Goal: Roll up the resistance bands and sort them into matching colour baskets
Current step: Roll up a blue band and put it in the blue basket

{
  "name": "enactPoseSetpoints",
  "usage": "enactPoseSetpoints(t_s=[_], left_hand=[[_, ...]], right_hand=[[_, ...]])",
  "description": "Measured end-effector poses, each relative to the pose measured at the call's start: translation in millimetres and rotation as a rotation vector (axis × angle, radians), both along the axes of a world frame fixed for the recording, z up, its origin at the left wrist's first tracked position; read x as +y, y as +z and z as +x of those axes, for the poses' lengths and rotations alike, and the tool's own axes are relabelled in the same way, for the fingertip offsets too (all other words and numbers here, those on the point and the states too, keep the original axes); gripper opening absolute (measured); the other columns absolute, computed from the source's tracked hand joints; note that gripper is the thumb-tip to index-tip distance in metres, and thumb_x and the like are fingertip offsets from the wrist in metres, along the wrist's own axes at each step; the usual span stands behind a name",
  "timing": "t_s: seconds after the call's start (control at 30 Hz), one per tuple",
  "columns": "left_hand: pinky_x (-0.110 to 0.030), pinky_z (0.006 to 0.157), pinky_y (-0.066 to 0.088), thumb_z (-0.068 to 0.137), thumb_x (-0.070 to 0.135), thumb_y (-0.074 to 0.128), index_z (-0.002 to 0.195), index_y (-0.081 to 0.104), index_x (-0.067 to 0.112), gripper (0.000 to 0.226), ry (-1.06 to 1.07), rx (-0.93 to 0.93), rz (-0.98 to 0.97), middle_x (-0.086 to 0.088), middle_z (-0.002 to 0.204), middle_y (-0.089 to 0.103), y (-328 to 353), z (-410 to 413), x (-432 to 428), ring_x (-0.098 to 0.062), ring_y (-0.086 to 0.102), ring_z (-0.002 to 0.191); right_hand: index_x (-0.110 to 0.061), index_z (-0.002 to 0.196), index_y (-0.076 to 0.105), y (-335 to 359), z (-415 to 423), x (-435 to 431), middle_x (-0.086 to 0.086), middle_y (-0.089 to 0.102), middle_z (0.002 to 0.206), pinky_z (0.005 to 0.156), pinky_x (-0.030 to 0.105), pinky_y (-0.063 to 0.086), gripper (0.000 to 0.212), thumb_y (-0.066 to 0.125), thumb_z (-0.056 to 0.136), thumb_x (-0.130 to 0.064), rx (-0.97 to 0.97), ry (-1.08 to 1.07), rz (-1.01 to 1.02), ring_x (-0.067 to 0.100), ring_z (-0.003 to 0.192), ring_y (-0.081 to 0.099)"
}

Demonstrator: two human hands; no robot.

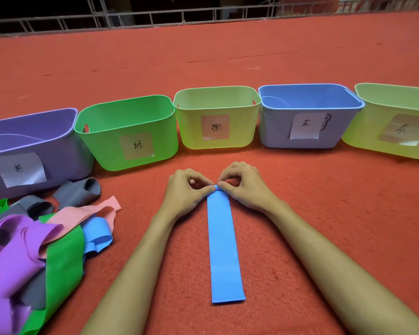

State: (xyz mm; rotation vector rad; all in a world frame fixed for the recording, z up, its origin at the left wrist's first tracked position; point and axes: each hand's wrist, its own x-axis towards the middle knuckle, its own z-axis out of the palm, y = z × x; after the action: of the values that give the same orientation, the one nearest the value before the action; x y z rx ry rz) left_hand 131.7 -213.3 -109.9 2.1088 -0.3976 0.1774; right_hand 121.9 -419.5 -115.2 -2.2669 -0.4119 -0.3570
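Observation:
A blue resistance band (pixel 224 247) lies flat and straight on the red carpet, running from near me toward the baskets. My left hand (pixel 188 189) and my right hand (pixel 243 184) both pinch its far end, where a small fold is turned over. Behind stand five labelled baskets in a row: purple (pixel 34 122), green (pixel 124 122), yellow-green (pixel 215 105), blue (pixel 310 102) and another yellow-green (pixel 394 100). A pile of loose bands (pixel 34 238) in purple, green, pink, grey and blue lies at the left.
Red carpet (pixel 300 213) spreads around and beyond the baskets. A white metal railing (pixel 179 18) runs along the far edge. The purple and blue baskets each show something thin inside.

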Motion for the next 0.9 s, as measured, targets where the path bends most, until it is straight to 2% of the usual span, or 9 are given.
enactPoseSetpoints(t_s=[0.13, 0.3, 0.43, 0.53, 0.63, 0.77, 0.83, 0.9], left_hand=[[-0.021, 0.067, 0.043, 0.076, 0.024, 0.087, 0.081, 0.083, 0.031, 0.009, -0.038, 0.025, -0.014, 0.013, 0.076, 0.074, -1.3, 1.2, 0.4, 0.001, 0.059, 0.067], [-0.016, 0.063, 0.039, 0.081, 0.019, 0.083, 0.082, 0.083, 0.028, 0.010, -0.040, 0.059, -0.019, 0.018, 0.070, 0.071, 1.3, 0.6, -0.4, 0.004, 0.055, 0.063], [-0.019, 0.064, 0.043, 0.079, 0.019, 0.085, 0.077, 0.082, 0.029, 0.011, -0.093, 0.070, 0.002, 0.012, 0.072, 0.073, 1.9, -0.2, 2.0, 0.003, 0.059, 0.063], [-0.024, 0.065, 0.045, 0.077, 0.016, 0.084, 0.079, 0.082, 0.029, 0.013, -0.143, 0.095, -0.027, 0.008, 0.071, 0.072, 1.8, 1.2, 4.8, -0.002, 0.059, 0.064], [-0.021, 0.064, 0.043, 0.075, 0.013, 0.085, 0.084, 0.082, 0.028, 0.017, -0.176, 0.125, -0.034, 0.010, 0.071, 0.070, 1.8, 1.5, 6.3, -0.002, 0.057, 0.064], [-0.029, 0.066, 0.046, 0.066, 0.032, 0.082, 0.084, 0.079, 0.032, 0.019, -0.169, 0.152, -0.035, 0.008, 0.073, 0.070, 0.5, 2.2, 6.7, -0.006, 0.057, 0.066], [-0.030, 0.065, 0.043, 0.067, 0.038, 0.079, 0.084, 0.078, 0.032, 0.018, -0.162, 0.151, -0.028, 0.007, 0.071, 0.070, 0.5, 2.5, 6.2, -0.006, 0.053, 0.063], [-0.028, 0.062, 0.040, 0.071, 0.034, 0.077, 0.081, 0.079, 0.029, 0.011, -0.165, 0.152, -0.045, 0.006, 0.067, 0.069, 1.7, 2.0, 5.0, -0.006, 0.051, 0.059]], right_hand=[[-0.036, 0.077, 0.074, 1.2, -1.5, 0.1, -0.014, 0.071, 0.093, 0.091, 0.030, 0.045, 0.016, 0.080, 0.081, -0.022, 0.000, 0.005, 0.005, 0.009, 0.095, 0.062], [-0.036, 0.077, 0.071, 3.1, -1.7, -0.5, -0.015, 0.071, 0.093, 0.091, 0.029, 0.045, 0.016, 0.081, 0.079, -0.023, 0.015, 0.037, 0.008, 0.011, 0.097, 0.062], [-0.028, 0.081, 0.074, 5.3, -1.9, -3.3, -0.012, 0.071, 0.096, 0.085, 0.015, 0.041, 0.011, 0.082, 0.080, -0.019, 0.072, 0.072, 0.000, 0.012, 0.100, 0.059], [-0.027, 0.084, 0.075, 6.7, -1.7, -5.3, -0.011, 0.071, 0.098, 0.085, 0.014, 0.040, 0.012, 0.082, 0.079, -0.019, 0.088, 0.088, -0.024, 0.011, 0.101, 0.058], [-0.028, 0.083, 0.077, 7.7, -1.0, -6.5, -0.011, 0.072, 0.099, 0.089, 0.015, 0.040, 0.006, 0.079, 0.077, -0.027, 0.101, 0.100, -0.014, 0.009, 0.103, 0.061], [-0.029, 0.078, 0.080, 8.9, -0.4, -8.2, -0.012, 0.073, 0.101, 0.093, 0.012, 0.036, 0.005, 0.076, 0.075, -0.032, 0.111, 0.109, -0.016, 0.006, 0.103, 0.064], [-0.031, 0.077, 0.080, 9.1, -1.0, -8.7, -0.013, 0.072, 0.101, 0.094, 0.016, 0.038, 0.004, 0.078, 0.075, -0.033, 0.106, 0.112, -0.018, 0.005, 0.103, 0.063], [-0.031, 0.076, 0.078, 9.4, -2.0, -8.4, -0.014, 0.072, 0.101, 0.097, 0.024, 0.041, 0.002, 0.080, 0.075, -0.032, 0.097, 0.118, -0.011, 0.007, 0.103, 0.064]])
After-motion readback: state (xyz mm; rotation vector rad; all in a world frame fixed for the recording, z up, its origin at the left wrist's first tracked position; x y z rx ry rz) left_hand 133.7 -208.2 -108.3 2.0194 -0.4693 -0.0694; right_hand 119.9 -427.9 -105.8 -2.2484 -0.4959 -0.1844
